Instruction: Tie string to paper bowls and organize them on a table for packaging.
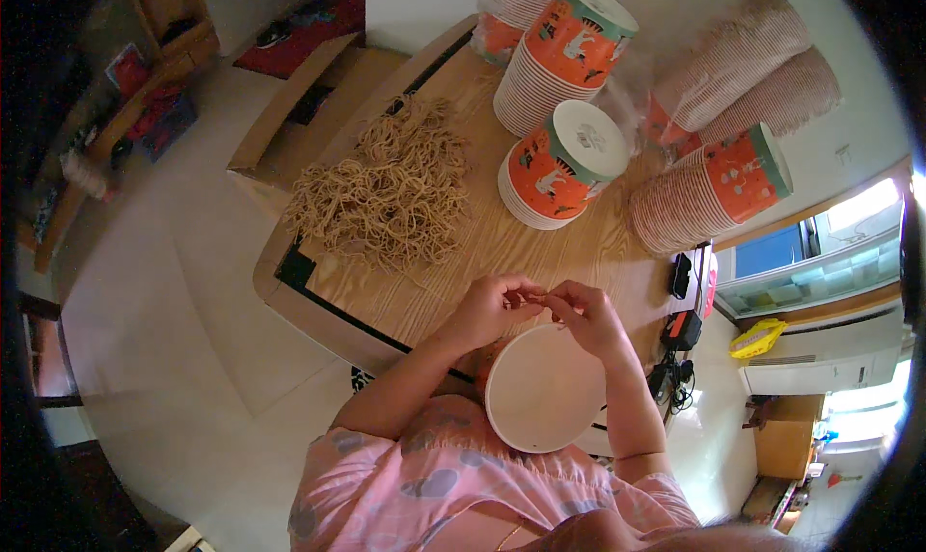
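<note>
A large paper bucket, its white inside turned up toward me, stands or rests against my body at the table's near edge. Above its far rim, my left hand and my right hand meet with fingertips pinched. Between them is a short bit of thin string, partly hidden by the fingers; its knot or ends are too small to make out. A loose heap of tan twine lies on the table, ahead and to the left of my hands.
Upside-down orange paper buckets stand in stacks on the wooden table, with a tall leaning stack at right. Plastic-wrapped stacks lie behind. An open cardboard box sits beyond the left edge. Black cables hang at right.
</note>
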